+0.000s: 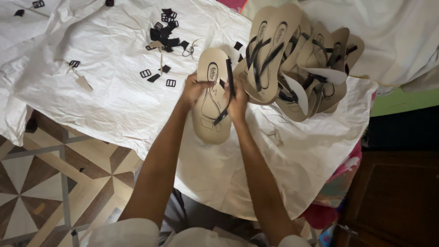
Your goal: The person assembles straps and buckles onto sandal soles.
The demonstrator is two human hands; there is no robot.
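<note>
A beige sandal sole [211,120] with a black strap [228,96] lies lengthwise in front of me on a white sheet [114,91]. My left hand [193,88] grips the sole's left edge near its upper half. My right hand [238,103] holds the right edge and pinches the black strap against it. Both forearms reach up from the bottom of the view.
A pile of several beige soles with black straps [297,64] lies just right of my hands. Loose black buckles and strap pieces [164,32] are scattered on the sheet at the top. Patterned floor tiles [45,183] show at lower left, dark wooden furniture [393,196] at lower right.
</note>
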